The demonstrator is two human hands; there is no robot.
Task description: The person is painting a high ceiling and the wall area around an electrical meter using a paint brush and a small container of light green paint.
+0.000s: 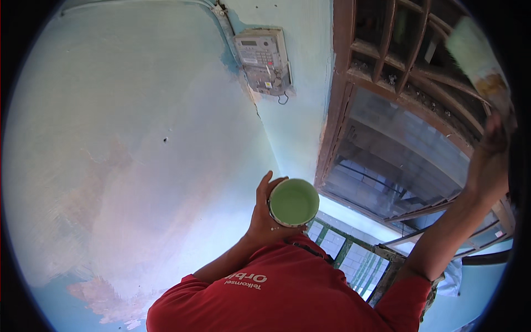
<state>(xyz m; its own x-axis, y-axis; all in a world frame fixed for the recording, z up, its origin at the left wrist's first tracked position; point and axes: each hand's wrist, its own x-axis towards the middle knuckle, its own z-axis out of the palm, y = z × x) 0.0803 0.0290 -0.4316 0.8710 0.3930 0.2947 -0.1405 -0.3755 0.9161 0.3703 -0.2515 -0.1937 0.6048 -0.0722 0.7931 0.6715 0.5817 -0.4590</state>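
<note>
My left hand (pixel 261 218) is wrapped around a small round pot (pixel 317 210) in front of my chest, its fingers behind and beside the wall. Light green paint (pixel 294 202) shows inside the pot. Raised far out to the right, my right hand (pixel 492 141) grips a paintbrush (pixel 480 61) at its lower end. The brush points upward, with wide pale green bristles and a stained, brownish part below them. It lies in front of the wooden lattice in this view; whether it touches the wood I cannot tell. The picture's dark rim partly cuts off this hand.
An electricity meter (pixel 264 62) hangs on the pale blue wall (pixel 166 182), which has patchy, peeling paint. To the right stands a brown wooden window frame (pixel 338 105) with glass panes and dusty lattice above. Green railings (pixel 344 252) show beyond my chest.
</note>
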